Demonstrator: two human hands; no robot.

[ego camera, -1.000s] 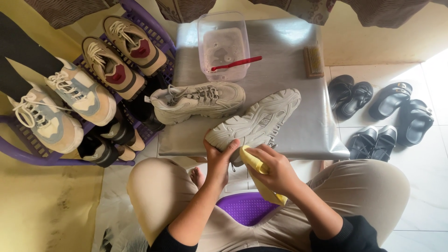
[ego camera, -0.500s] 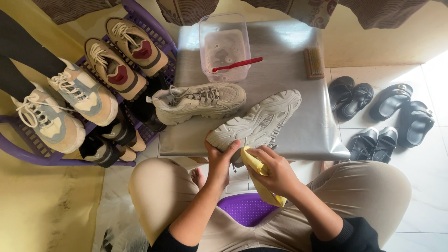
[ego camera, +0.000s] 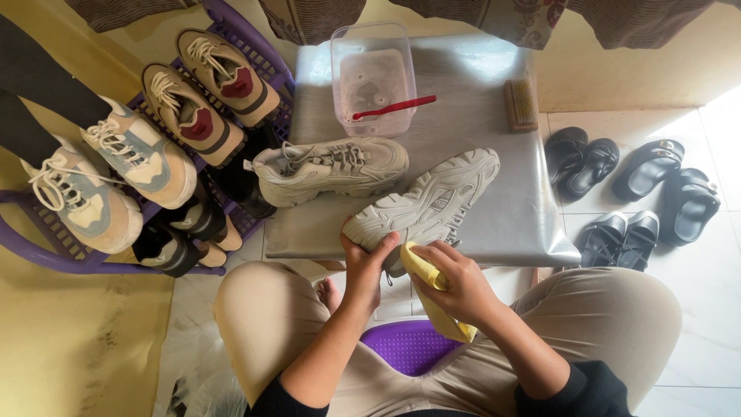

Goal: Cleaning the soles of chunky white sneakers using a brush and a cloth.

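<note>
The left hand is clamped around the heel of the beige chunky-soled sneaker, which lies sole-up at the near edge of the grey plastic-covered low table. The right hand is closed on the folded yellow cleaning cloth, pressed against the heel sole. The sole looks largely free of dirt, so wiping appears well advanced; the uppers cannot be judged. The matching beige sneaker rests on its side just left of it, untouched by either hand. Farther back stand a clear plastic tub with a red-handled brush and a wooden scrub brush. A purple rack of shoes crowds the left; black sandals lie right.
</note>
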